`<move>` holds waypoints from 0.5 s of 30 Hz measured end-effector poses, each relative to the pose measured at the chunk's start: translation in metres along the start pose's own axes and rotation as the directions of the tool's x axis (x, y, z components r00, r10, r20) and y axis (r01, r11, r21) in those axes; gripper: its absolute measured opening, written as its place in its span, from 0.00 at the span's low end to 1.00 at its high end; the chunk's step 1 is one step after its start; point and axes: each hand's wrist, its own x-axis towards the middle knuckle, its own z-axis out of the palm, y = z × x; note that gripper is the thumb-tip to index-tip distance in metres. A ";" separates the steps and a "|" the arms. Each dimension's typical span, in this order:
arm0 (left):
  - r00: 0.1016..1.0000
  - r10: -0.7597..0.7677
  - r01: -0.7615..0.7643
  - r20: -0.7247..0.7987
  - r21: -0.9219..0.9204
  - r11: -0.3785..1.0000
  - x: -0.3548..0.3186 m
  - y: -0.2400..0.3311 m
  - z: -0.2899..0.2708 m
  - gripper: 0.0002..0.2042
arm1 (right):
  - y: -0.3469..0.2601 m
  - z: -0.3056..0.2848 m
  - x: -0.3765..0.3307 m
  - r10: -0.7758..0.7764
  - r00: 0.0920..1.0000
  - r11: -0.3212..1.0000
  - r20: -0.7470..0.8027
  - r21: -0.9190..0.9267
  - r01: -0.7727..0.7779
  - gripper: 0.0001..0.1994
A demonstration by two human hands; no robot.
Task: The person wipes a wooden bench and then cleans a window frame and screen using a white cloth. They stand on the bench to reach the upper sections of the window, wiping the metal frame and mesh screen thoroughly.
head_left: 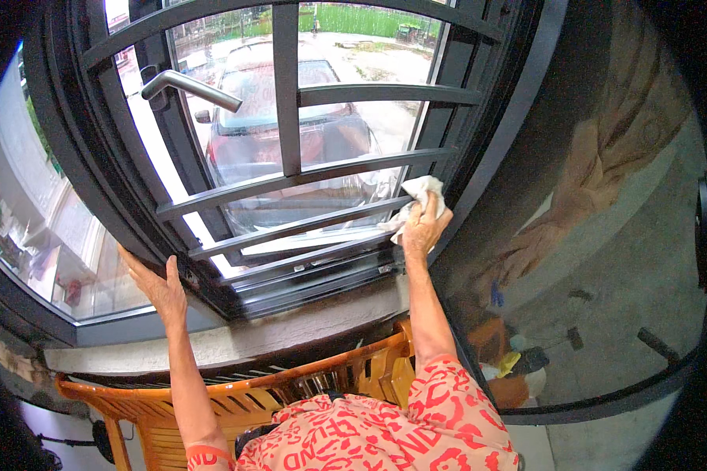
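My right hand [425,225] is closed around a crumpled white cloth [421,191]. It presses the cloth against the lower right of the dark window bars [314,211], close to the frame's side post. My left hand [155,286] lies with fingers stretched out against the lower left of the dark window frame [212,289], thumb apart, holding nothing. Between the two hands run several horizontal bars, and behind them is the wet-looking window pane [346,129]. A silver window handle [192,89] sticks out at the upper left, above my left hand.
Below the pale sill [322,322] stands a slatted wooden bench [251,385], right in front of my body. On the right a large dark glass panel [597,259] mirrors room things. Outside, a dark car [291,133] is parked. Another glass pane [55,235] is at the left.
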 end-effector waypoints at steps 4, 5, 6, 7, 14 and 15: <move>1.000 0.005 -0.005 -0.012 0.019 1.000 -0.002 -0.007 -0.003 0.44 | -0.030 -0.002 0.025 0.378 0.895 0.922 0.235 -0.187 -0.340 0.25; 1.000 0.018 -0.018 -0.002 0.011 1.000 -0.001 -0.008 -0.001 0.44 | -0.016 0.003 0.026 0.380 0.898 0.925 0.222 -0.092 -0.369 0.26; 0.999 0.032 -0.032 0.004 0.004 0.999 0.000 -0.009 0.002 0.44 | -0.001 0.013 0.024 0.394 0.890 0.911 0.228 0.032 -0.411 0.26; 0.999 0.044 -0.044 0.011 -0.001 0.999 0.001 -0.009 0.003 0.45 | 0.013 0.023 0.021 0.406 0.882 0.881 0.238 0.154 -0.447 0.25; 1.000 0.005 -0.006 0.017 0.015 1.000 -0.002 -0.006 -0.005 0.45 | -0.042 0.031 -0.039 0.357 0.891 0.894 0.280 0.174 -0.413 0.26; 1.000 0.006 -0.006 0.022 0.001 1.000 -0.001 -0.005 -0.003 0.45 | -0.048 0.033 -0.048 0.317 0.912 0.896 0.260 0.232 -0.378 0.27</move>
